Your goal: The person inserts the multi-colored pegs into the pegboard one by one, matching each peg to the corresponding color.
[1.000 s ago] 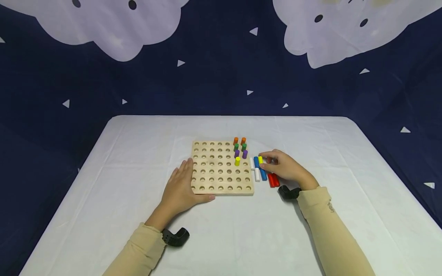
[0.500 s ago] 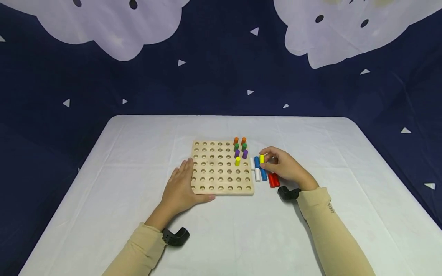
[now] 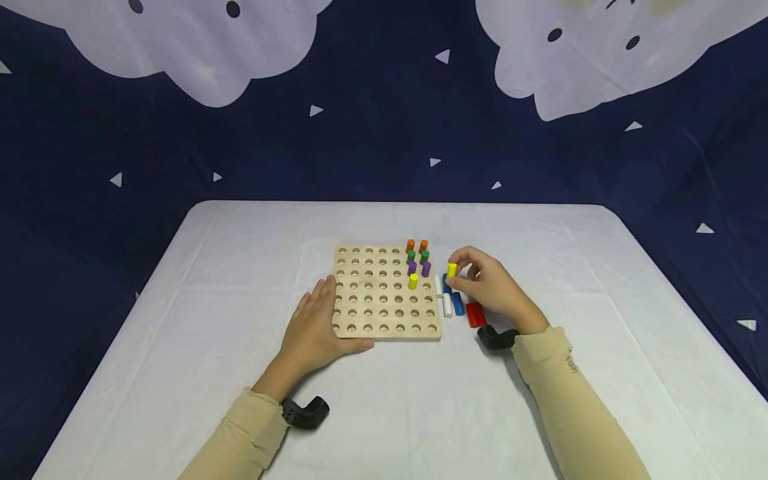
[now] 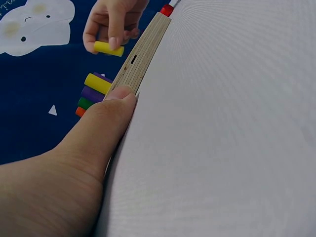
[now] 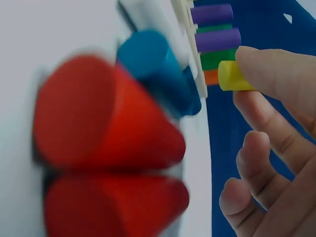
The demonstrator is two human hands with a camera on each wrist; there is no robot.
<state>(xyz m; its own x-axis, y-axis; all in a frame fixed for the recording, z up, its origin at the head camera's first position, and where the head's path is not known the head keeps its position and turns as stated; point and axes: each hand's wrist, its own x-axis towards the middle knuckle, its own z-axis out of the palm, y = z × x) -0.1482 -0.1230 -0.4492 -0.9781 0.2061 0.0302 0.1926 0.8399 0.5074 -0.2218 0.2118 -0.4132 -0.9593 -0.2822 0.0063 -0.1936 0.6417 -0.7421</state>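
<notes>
My right hand pinches a yellow peg between thumb and forefinger, just right of the wooden pegboard. In the left wrist view this peg is raised beside the board's far end. My left hand rests along the board's left side, its thumb against the near edge. Pairs of orange, green and purple pegs stand upright in the board's two right-hand columns at the back. One yellow peg stands in front of the left purple one. The hole to its right holds no peg.
Two white pegs, two blue pegs and red pegs lie on the white-covered table, right of the board. A dark blue cloth with clouds hangs behind the table.
My right hand has picked the yellow peg up from among the loose ones and lifted it, shifting slightly left toward the board. My left hand has not moved.
</notes>
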